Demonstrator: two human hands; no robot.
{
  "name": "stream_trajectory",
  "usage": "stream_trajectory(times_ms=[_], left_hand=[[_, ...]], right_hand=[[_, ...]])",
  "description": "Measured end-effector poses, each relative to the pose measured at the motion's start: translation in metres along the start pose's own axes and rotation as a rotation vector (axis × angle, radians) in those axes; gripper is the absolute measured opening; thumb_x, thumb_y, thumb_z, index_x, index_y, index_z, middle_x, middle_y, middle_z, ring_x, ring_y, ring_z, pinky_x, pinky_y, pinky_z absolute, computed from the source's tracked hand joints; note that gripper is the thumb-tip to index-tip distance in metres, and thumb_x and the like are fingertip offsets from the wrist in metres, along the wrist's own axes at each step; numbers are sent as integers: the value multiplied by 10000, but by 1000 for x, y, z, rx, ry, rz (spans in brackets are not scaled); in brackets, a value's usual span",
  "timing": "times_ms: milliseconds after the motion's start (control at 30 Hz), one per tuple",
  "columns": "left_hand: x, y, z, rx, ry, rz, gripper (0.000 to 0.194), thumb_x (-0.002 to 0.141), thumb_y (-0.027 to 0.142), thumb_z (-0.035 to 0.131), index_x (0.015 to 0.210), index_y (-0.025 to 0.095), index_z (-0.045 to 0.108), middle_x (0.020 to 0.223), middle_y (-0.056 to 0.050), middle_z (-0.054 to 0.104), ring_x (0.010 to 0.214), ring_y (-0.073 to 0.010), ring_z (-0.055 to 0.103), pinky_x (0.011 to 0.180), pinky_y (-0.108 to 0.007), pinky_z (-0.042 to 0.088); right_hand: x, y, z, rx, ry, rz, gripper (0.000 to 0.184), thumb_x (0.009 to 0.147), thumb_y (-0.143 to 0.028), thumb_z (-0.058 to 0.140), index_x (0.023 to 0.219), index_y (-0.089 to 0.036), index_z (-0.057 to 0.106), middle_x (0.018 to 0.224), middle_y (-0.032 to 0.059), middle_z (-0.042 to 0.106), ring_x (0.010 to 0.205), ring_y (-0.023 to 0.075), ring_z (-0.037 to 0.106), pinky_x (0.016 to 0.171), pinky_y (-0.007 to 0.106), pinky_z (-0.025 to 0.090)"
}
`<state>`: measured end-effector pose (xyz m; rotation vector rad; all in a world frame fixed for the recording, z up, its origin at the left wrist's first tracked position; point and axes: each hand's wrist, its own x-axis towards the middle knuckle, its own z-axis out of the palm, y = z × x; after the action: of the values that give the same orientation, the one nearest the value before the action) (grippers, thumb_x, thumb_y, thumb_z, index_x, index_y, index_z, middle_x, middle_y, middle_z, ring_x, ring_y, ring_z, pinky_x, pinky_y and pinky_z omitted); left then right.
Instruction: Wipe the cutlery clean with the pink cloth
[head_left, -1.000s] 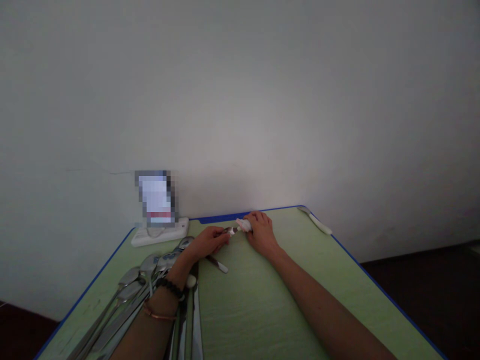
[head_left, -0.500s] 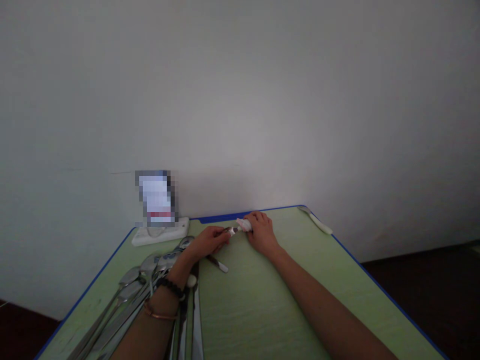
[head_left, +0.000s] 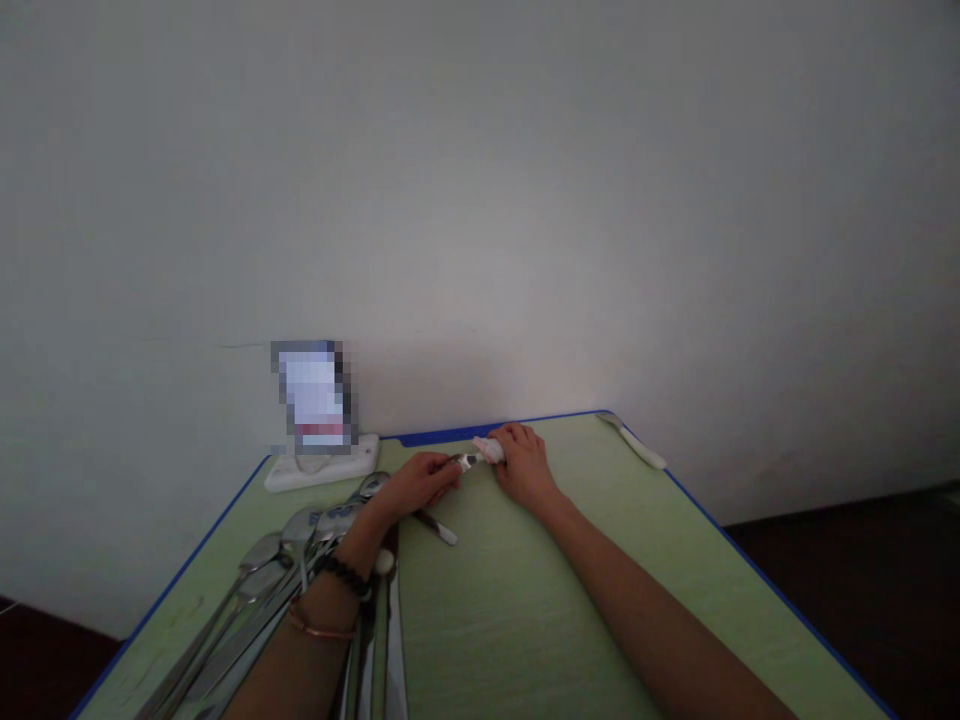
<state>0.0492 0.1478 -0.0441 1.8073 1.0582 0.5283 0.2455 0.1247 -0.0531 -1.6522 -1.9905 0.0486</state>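
Note:
A metal piece of cutlery (head_left: 466, 463) lies between my two hands near the far edge of the table; fingers cover its ends, so its exact kind is hidden. My left hand (head_left: 422, 484) pinches its metal part from the left. My right hand (head_left: 523, 468) is closed around a crumpled white and pink cloth (head_left: 489, 449) at the other end of the cutlery. Just below my left hand, a metal handle (head_left: 436, 527) sticks out. Under and beside my left forearm lies a pile of metal spoons (head_left: 300, 530) and other long cutlery, partly hidden by the arm.
A phone (head_left: 313, 395) with a blurred screen leans upright on a white stand (head_left: 322, 472) at the back left. A white-handled fork or spoon (head_left: 637, 445) lies at the far right corner. The green table (head_left: 510, 620) has a blue edge and meets a grey wall (head_left: 480, 220).
Almost nothing differs. Both hands keep their hold in the same place, with only a slight shift of the view.

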Motion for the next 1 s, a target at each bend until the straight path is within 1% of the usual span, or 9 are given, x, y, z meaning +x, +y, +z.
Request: stream_trajectory(times_ms=[667, 1000], left_hand=[[0, 0, 0, -10, 7, 7, 375, 800, 490, 458, 654, 157, 546, 449, 84, 390, 389, -77, 364, 398, -200, 280], [0, 0, 0, -37, 14, -2, 355, 795, 471, 476, 642, 158, 549, 431, 90, 383, 375, -75, 349, 389, -203, 257]], right_hand=[[0, -2, -2, -11, -39, 12, 410, 722, -128, 510, 1123, -201, 557, 1142, 97, 535, 1065, 238, 406, 883, 351, 303], [1, 0, 0, -14, -37, 0, 411, 727, -132, 511, 1129, -206, 554, 1143, 99, 535, 1063, 241, 409, 885, 356, 306]])
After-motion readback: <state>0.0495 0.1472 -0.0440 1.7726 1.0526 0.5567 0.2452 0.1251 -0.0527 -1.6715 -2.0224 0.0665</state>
